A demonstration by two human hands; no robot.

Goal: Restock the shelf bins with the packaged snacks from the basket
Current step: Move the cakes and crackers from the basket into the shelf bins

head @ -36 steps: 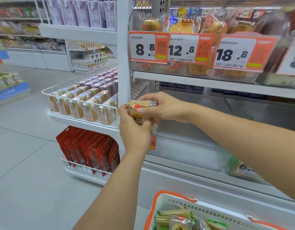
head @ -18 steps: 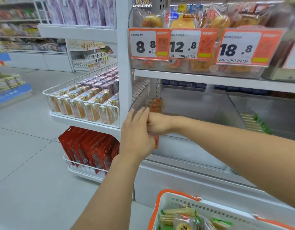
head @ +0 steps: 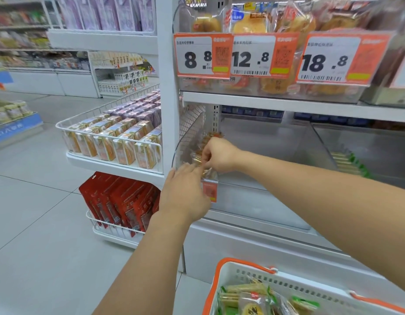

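Both hands are at the left end of the clear shelf bin (head: 260, 201) on the middle shelf. The right hand (head: 219, 155) is inside the bin, its fingers curled and pinching a clear-wrapped snack packet (head: 197, 158) near the bin's front left corner. More packets of the same kind (head: 211, 136) stand behind it against the bin's left wall. The left hand (head: 185, 192) is at the bin's front edge, fingers extended and touching the same packet from the front; no grip is visible. A small orange price tag (head: 210, 192) hangs on the bin front just beside the left hand. The white basket with orange handle (head: 222, 276) sits at lower right, holding green- and clear-wrapped snack packets (head: 249, 301).
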